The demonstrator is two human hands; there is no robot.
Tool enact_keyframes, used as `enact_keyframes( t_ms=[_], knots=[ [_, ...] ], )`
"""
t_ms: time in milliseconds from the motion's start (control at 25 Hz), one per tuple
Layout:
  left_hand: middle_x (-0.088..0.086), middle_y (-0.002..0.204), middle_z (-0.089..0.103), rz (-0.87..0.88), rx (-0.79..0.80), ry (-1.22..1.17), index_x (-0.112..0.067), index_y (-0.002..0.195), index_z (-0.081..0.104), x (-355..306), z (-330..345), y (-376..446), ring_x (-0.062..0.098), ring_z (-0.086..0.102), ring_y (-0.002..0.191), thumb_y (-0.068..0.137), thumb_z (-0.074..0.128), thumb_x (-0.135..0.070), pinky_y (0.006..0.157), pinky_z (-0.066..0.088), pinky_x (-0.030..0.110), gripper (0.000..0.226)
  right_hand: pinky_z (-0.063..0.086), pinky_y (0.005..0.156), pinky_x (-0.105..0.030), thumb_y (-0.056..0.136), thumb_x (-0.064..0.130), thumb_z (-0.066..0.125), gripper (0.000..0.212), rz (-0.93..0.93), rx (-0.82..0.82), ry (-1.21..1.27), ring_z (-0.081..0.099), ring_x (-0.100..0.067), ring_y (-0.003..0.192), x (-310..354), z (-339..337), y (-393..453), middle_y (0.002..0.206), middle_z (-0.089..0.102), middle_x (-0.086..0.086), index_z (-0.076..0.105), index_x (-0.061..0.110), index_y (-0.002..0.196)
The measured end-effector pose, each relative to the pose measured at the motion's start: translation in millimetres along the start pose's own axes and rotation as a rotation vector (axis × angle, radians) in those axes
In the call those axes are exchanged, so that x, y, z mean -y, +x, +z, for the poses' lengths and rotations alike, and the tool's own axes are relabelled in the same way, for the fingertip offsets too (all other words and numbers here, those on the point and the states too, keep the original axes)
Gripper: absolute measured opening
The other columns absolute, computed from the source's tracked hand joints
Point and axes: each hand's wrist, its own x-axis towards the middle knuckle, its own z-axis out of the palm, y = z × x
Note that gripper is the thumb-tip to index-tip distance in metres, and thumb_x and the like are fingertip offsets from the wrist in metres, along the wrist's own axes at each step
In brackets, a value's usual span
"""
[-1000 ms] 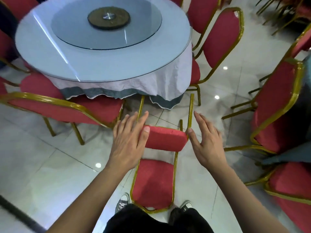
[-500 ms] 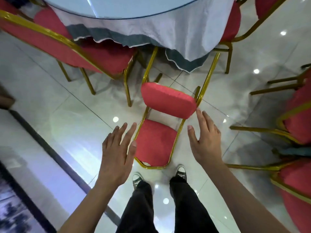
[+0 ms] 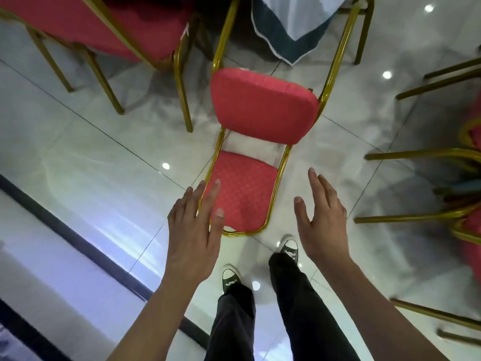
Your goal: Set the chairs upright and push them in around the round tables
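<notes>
A red-cushioned chair with a gold tubular metal frame (image 3: pixel 263 142) lies tipped on its back on the glossy white tiled floor (image 3: pixel 104 162), its backrest flat on the tiles nearest the person's 2 black-and-white sneakers (image 3: pixel 290 247), its seat cushion standing on edge and its legs running up toward the hanging white-and-grey tablecloth (image 3: pixel 286 29) of a table at the top edge of view. That lie puts the curved top rail of the backrest closest to the person, which looks like the reason both hands come in low from either side of it. The left hand (image 3: pixel 194 227) is spread flat, fingers straight and slightly apart, hovering over the left rail of the backrest; whether it touches the metal cannot be told from this angle. The right hand (image 3: pixel 321 220) is likewise spread and holds nothing, just beside the right rail and apart from it. My judgement is that the step in hand is taking hold of the backrest frame to tip the chair up onto its legs, with pushing in to follow. An upright red chair with gold legs (image 3: pixel 109 35) stands close on the left, and more red chairs with gold frames (image 3: pixel 468 165) crowd the right side, so the lift will probably want to stay narrow.
</notes>
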Motion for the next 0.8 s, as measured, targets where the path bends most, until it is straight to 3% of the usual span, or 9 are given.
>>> enact_keyframes(
  t_ms=[320,560,640,800],
  knots=[
    [-0.001,0.163,0.030,0.036,0.047,0.081,-0.033,0.157,0.030,110.5,119.7,23.7,0.024,0.021,0.152,0.105,0.013,-0.049,0.121,0.018,0.043,0.057,0.025,0.122,-0.049,0.106,0.042,0.040,0.061,0.017,0.073,-0.021,0.025,-0.017,0.152,-62.1,144.9,6.0,0.166,0.027,-0.001,0.016,0.037,0.162],
    [0.005,0.160,0.037,0.145,0.121,0.221,-0.028,0.157,0.032,199.5,246.5,87.4,0.029,0.029,0.148,0.105,0.019,-0.045,0.120,0.025,0.047,0.056,0.020,0.119,-0.039,0.107,0.042,0.044,0.062,0.025,-0.028,-0.050,0.029,-0.017,0.148,-152.3,269.7,38.9,0.165,0.029,0.001,0.015,0.038,0.162],
    [0.004,0.163,0.031,0.177,0.150,0.296,-0.030,0.159,0.028,234.7,287.8,113.6,0.028,0.025,0.151,0.104,0.018,-0.048,0.120,0.024,0.049,0.058,0.017,0.118,-0.038,0.107,0.043,0.045,0.063,0.042,-0.034,-0.062,0.030,-0.019,0.148,-179.0,315.1,48.9,0.166,0.027,0.001,0.014,0.038,0.162],
    [-0.004,0.170,0.008,0.191,0.210,0.395,-0.036,0.161,0.006,299.8,363.1,150.0,0.023,0.008,0.156,0.098,0.008,-0.061,0.124,0.014,0.048,0.068,0.024,0.121,-0.049,0.106,0.043,0.041,0.064,0.082,-0.010,-0.075,0.036,-0.026,0.146,-228.0,394.3,57.2,0.165,0.031,-0.005,0.014,0.035,0.162]
  ],
)
